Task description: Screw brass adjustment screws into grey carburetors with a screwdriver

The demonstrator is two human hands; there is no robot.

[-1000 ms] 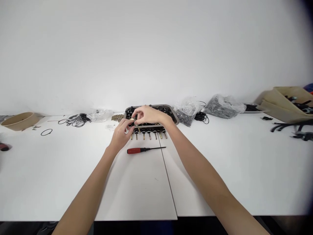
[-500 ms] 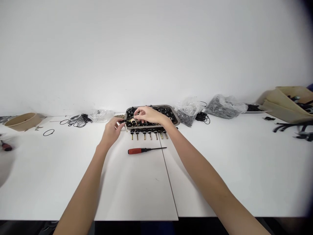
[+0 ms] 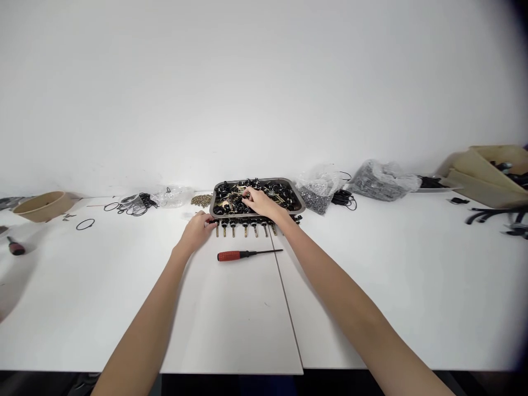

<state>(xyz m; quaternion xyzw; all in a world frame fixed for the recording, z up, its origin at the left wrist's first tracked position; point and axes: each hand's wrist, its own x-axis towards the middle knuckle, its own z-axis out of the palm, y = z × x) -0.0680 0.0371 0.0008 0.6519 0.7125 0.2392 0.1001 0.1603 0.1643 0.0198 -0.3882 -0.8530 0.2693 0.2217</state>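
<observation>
Screwdriver [image 3: 246,253]: is lying crosswise on the table [image 3: 231,319], nearest of the loose items; could be rolling if a forearm is brushing it.
Row [image 3: 245,224]: black-headed parts are lying side by side just before the tray, stems pointing nearward; could be skewing, a sideways nudge from the left fingers being the likely cause.
Left hand [image 3: 197,231]: is resting low at the row's left end, thumb and fingertips meeting at the head of the leftmost part [image 3: 216,230]; cannot tell whether they are pinching it.
Tray [image 3: 256,215]: is holding a tangled pile [image 3: 278,192]; parts could be snagging or spilling if one is being pulled from under others.
Right hand [image 3: 260,202]: is lying over the pile, right forearm [image 3: 324,264] crossing the near rim; fingers are bending down, tips partly hidden, grip unclear.
Brass bits [image 3: 201,200]: are lying loose left of the tray; could be scattering under a careless sweep.
</observation>
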